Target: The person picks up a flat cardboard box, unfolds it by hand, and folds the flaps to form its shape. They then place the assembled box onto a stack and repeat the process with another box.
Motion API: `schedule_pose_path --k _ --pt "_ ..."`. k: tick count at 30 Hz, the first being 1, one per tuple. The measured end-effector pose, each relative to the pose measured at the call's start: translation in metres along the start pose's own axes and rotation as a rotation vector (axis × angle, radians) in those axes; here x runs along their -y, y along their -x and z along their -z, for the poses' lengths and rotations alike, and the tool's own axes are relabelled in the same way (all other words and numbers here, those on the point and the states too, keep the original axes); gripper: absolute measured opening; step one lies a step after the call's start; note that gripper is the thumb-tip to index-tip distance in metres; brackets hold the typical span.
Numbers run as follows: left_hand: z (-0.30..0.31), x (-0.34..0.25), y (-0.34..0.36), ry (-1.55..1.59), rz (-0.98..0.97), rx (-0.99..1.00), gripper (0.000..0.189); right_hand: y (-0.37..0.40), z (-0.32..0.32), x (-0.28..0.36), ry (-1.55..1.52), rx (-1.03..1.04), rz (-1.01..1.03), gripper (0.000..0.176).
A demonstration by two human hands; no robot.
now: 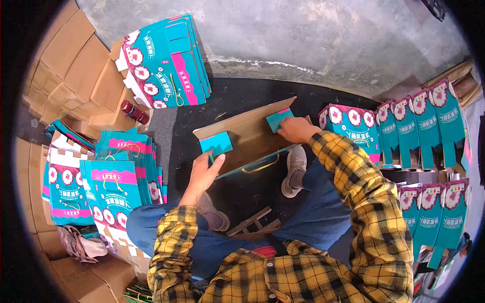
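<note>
A long cardboard gift box (248,145) stands open between my legs, its plain brown inside facing up. Two small teal flaps fold inward, the left flap (216,144) and the right flap (278,120). A yellow cord handle (261,165) hangs on the near teal wall. My left hand (204,174) grips the left end of the box, thumb and fingers apart around its edge by the flap. At the right end, my right hand (298,129) is closed on the box beside the other flap, its fingertips partly hidden.
Flat teal-and-pink cartons (166,65) lean by the wall, and more lie stacked at left (113,187). Folded gift boxes (422,121) stand in rows at right. Brown cartons (76,65) are piled at left, with a dark red can (135,112) near them. A cardboard scrap (257,222) lies between my feet.
</note>
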State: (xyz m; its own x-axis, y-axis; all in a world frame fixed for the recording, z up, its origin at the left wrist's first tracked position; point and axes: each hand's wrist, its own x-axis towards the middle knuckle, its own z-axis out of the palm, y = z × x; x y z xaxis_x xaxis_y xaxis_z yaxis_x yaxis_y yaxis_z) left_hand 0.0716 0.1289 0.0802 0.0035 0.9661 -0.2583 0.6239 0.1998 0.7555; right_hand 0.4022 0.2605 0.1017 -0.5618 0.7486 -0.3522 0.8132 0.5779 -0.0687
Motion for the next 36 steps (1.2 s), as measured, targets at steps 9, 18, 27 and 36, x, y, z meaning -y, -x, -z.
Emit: schedule_pose_path --k 9,18,27,36 --pt "0.007 -0.009 0.001 0.294 0.076 0.000 0.065 -0.009 0.026 -0.039 -1.134 0.019 -0.532 0.104" --pt "0.007 0.015 0.001 0.279 0.050 -0.078 0.056 -0.027 0.026 -0.058 -1.228 0.030 -0.430 0.079" --pt "0.014 0.012 0.013 0.259 -0.017 -0.120 0.058 -0.015 0.017 -0.034 -0.204 -0.014 -0.138 0.081" --pt "-0.010 0.036 -0.006 0.237 -0.025 -0.086 0.076 -0.034 0.010 -0.001 0.245 -0.082 -0.061 0.097"
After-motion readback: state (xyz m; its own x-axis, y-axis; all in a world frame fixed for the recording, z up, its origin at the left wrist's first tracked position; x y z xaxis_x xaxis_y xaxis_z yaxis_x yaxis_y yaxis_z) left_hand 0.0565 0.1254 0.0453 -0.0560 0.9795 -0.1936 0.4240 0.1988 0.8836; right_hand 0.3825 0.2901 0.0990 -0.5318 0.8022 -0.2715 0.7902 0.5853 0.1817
